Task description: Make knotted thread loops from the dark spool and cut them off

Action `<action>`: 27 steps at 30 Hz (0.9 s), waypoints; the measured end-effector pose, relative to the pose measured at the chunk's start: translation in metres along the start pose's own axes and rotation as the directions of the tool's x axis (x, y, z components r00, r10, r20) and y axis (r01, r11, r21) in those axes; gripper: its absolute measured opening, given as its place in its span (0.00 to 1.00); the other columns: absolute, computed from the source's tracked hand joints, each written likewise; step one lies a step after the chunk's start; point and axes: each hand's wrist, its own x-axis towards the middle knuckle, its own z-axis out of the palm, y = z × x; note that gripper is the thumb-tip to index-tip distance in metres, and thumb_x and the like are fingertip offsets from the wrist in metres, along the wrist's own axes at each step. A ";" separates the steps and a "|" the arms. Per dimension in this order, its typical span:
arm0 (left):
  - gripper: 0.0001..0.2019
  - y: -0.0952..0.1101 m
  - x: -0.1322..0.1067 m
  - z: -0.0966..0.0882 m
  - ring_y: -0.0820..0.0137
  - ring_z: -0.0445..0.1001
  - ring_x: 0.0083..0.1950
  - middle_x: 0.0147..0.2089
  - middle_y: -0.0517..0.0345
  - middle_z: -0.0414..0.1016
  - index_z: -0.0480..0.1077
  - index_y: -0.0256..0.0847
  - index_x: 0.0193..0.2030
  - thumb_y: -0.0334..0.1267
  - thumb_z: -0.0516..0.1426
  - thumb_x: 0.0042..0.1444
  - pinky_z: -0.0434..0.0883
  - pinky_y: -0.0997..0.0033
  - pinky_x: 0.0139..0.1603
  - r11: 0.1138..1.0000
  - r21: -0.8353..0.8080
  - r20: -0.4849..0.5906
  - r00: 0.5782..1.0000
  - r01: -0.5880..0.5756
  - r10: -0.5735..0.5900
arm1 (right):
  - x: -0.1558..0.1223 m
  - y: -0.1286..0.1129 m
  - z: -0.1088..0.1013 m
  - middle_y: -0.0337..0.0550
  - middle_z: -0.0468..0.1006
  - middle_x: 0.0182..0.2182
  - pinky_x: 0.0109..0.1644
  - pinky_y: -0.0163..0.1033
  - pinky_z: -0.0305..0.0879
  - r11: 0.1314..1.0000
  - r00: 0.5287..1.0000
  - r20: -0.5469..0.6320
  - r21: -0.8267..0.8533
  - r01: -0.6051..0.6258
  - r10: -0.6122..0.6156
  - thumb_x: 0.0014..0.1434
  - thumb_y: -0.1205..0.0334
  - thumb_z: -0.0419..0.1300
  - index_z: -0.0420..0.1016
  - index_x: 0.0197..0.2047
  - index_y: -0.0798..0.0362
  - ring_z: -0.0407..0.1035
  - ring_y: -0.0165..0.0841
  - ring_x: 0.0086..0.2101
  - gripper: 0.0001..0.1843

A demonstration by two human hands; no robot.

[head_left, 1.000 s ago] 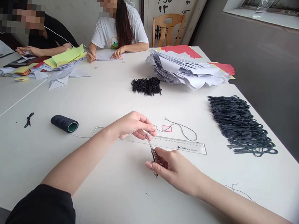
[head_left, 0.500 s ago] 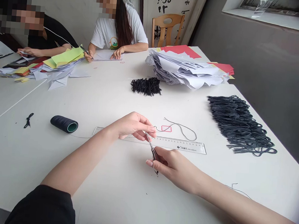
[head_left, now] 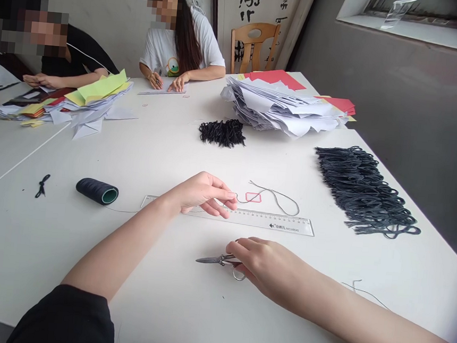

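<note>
In the head view, the left hand (head_left: 200, 193) pinches thread (head_left: 280, 196) between fingertips above the ruler (head_left: 288, 226), hiding its middle. The right hand (head_left: 260, 257), palm down, partly covers the scissors (head_left: 209, 260), fingers closed around the handles, blades pointing left; the counter's (head_left: 161, 304) right edge lies well apart.

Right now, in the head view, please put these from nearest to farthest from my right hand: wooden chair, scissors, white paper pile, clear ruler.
1. Scissors: touching your right hand, blades toward the left.
2. Clear ruler: just beyond that hand, on the table.
3. White paper pile: far across the table.
4. Wooden chair: behind that pile, farthest away.
</note>
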 end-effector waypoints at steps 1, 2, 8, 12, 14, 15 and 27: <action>0.14 0.000 -0.001 0.000 0.65 0.81 0.36 0.45 0.49 0.80 0.77 0.39 0.36 0.48 0.63 0.51 0.74 0.72 0.36 1.000 -0.005 0.005 1.000 0.003 -0.003 | -0.001 0.000 0.002 0.39 0.70 0.27 0.26 0.33 0.51 0.996 0.998 -0.020 -0.071 0.051 -0.053 0.52 0.82 0.54 0.67 0.35 0.54 0.64 0.28 0.24 0.13; 0.14 0.001 -0.001 0.001 0.65 0.81 0.36 0.46 0.50 0.80 0.77 0.39 0.36 0.48 0.63 0.51 0.74 0.72 0.36 1.000 -0.010 0.010 1.000 0.006 -0.006 | -0.001 -0.001 0.003 0.38 0.69 0.27 0.25 0.33 0.50 0.986 0.994 -0.033 -0.135 0.096 -0.102 0.49 0.84 0.53 0.66 0.35 0.55 0.62 0.28 0.23 0.15; 0.12 0.004 -0.005 0.003 0.66 0.81 0.35 0.55 0.53 0.76 0.78 0.41 0.36 0.48 0.63 0.51 0.73 0.74 0.34 1.000 0.010 0.045 0.999 0.023 -0.023 | -0.001 0.002 0.010 0.41 0.69 0.29 0.26 0.37 0.50 0.910 0.963 -0.073 -0.351 0.220 -0.261 0.49 0.82 0.53 0.68 0.32 0.55 0.58 0.29 0.23 0.13; 0.11 0.006 -0.007 0.008 0.68 0.81 0.33 0.54 0.56 0.76 0.77 0.42 0.35 0.47 0.62 0.52 0.71 0.75 0.33 0.998 0.042 0.070 0.997 0.039 -0.041 | 0.002 0.006 0.008 0.42 0.69 0.32 0.31 0.37 0.54 0.895 0.910 -0.221 -0.367 0.255 -0.350 0.59 0.76 0.52 0.70 0.35 0.55 0.60 0.28 0.28 0.09; 0.10 0.007 -0.008 0.011 0.69 0.81 0.33 0.50 0.55 0.78 0.77 0.42 0.35 0.46 0.62 0.52 0.71 0.75 0.34 0.998 0.045 0.079 0.996 0.047 -0.051 | 0.004 0.007 0.003 0.43 0.69 0.32 0.33 0.38 0.54 0.865 0.840 -0.377 -0.462 0.193 -0.389 0.61 0.75 0.51 0.71 0.38 0.56 0.61 0.29 0.30 0.09; 0.10 0.007 -0.008 0.012 0.69 0.80 0.33 0.49 0.55 0.78 0.78 0.41 0.35 0.46 0.61 0.52 0.71 0.75 0.35 0.998 0.042 0.080 0.995 0.048 -0.052 | 0.005 0.008 0.001 0.42 0.69 0.31 0.32 0.38 0.53 0.838 0.792 -0.446 -0.526 0.145 -0.417 0.61 0.75 0.52 0.71 0.39 0.56 0.60 0.29 0.30 0.09; 0.08 0.002 -0.006 0.022 0.69 0.79 0.29 0.31 0.60 0.77 0.75 0.41 0.31 0.43 0.60 0.52 0.71 0.73 0.34 0.995 0.068 0.106 0.991 0.079 -0.086 | 0.007 0.014 -0.006 0.42 0.69 0.31 0.32 0.41 0.48 0.707 0.732 -0.504 -0.705 -0.043 -0.458 0.60 0.76 0.53 0.72 0.34 0.54 0.54 0.29 0.28 0.10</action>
